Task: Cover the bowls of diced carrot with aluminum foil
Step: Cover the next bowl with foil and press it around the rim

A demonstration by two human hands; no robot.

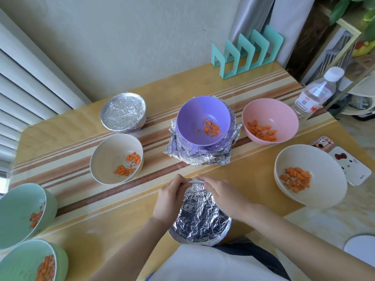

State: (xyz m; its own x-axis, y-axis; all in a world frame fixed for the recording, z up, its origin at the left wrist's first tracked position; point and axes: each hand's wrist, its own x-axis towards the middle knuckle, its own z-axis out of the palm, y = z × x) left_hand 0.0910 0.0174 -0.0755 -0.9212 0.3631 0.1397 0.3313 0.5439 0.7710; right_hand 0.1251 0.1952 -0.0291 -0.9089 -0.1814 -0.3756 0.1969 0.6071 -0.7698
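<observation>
the round bowl wrapped in crumpled aluminum foil (200, 216) stands between both hands. the left hand (169, 197) and the right hand (222, 194) curl their fingers over its rim at 11 and 1 o'clock, gripping the foil. at 12 o'clock a purple bowl (203, 116) with diced carrot sits on loose foil sheets (194, 159).

The long wooden counter (60, 134) is honey yellow, banded lengthwise with brown and cream stripes. Crinkled silver aluminum foil (200, 211) caps the near bowl. The foil-capped round bowl (123, 114) at the far left shows a purple edge beneath. A round purple plastic bowl (203, 116) stands on a pile of silver foil sheets (198, 159), with a round pink bowl (269, 116) to its right. The left round bowl (115, 157) and the right round bowl (308, 197) are cream. Two near-left bowls, the upper (20, 209) and the lower (24, 262), are mint green. The diced carrot (261, 131) is orange. The far slotted rack (247, 51) is teal. The clear plastic bottle (316, 92) has a white cap and a white label with red marks.
</observation>
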